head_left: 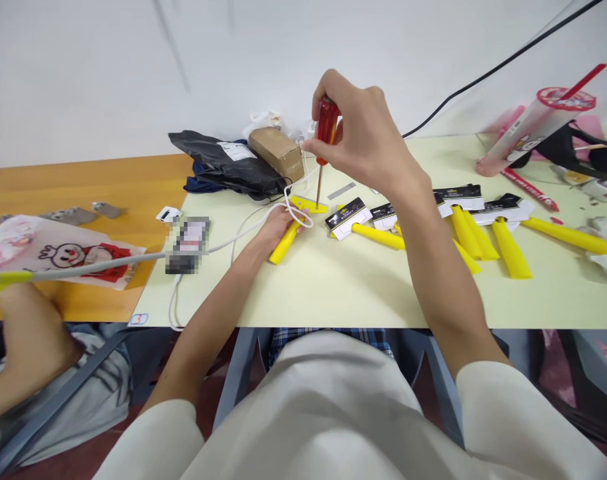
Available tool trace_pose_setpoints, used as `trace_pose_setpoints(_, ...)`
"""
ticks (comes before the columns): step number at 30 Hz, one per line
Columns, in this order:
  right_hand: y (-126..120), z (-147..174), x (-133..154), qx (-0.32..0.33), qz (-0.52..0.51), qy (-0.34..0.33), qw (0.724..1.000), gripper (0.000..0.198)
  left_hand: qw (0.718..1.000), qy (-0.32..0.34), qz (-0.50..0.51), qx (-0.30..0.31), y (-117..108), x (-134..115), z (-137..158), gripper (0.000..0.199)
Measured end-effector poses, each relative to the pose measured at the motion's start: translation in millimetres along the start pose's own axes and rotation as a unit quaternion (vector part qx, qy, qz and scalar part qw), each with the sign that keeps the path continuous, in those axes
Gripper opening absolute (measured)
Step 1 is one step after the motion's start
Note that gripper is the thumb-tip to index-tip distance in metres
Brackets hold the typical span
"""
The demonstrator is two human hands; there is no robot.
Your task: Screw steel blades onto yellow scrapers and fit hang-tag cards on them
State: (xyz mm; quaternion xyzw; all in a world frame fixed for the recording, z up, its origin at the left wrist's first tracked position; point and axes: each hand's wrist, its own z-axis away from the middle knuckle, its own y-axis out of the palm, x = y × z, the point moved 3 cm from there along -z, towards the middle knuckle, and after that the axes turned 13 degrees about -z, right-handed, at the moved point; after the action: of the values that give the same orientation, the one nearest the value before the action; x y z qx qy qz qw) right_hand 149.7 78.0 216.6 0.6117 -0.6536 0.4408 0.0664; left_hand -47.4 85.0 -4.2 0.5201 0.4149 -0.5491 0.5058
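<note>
My right hand is closed around the red handle of a screwdriver, held upright. Its shaft runs down to the flat yellow head of a yellow-handled tool, where the tip appears to rest. Low on the table, my left hand is wrapped round that tool near its head; a white cable loop partly covers the fingers. Just behind the head lies a thin grey metal strip. To the right is a similar yellow tool with a black-and-white card at its end.
More yellow-handled tools lie to the right, by a tall drink cup. Behind my left hand are a black plastic parcel and a cardboard box. A cable crosses a phone-like device. Another person's arm is at left.
</note>
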Motion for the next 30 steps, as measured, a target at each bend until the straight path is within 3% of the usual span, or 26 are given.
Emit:
trace_pose_setpoints(8, -9.5, 7.4, 29.3, -0.024, -0.009, -0.052, 0.998, 0.024, 1.000, -0.011, -0.008, 0.015, -0.2, 0.3, 2.9, 0.039)
trace_pose_setpoints(15, 0.4, 3.2, 18.9, -0.002, -0.012, -0.060, 0.998, 0.022, 0.995, -0.009, -0.024, 0.092, 5.1, -1.5, 12.1, 0.038)
trace_pose_setpoints(30, 0.9, 0.9, 10.8, 0.013, -0.005, -0.048, 0.999, 0.028, 0.994, -0.001, -0.041, 0.105, 4.9, -4.1, 14.9, 0.036)
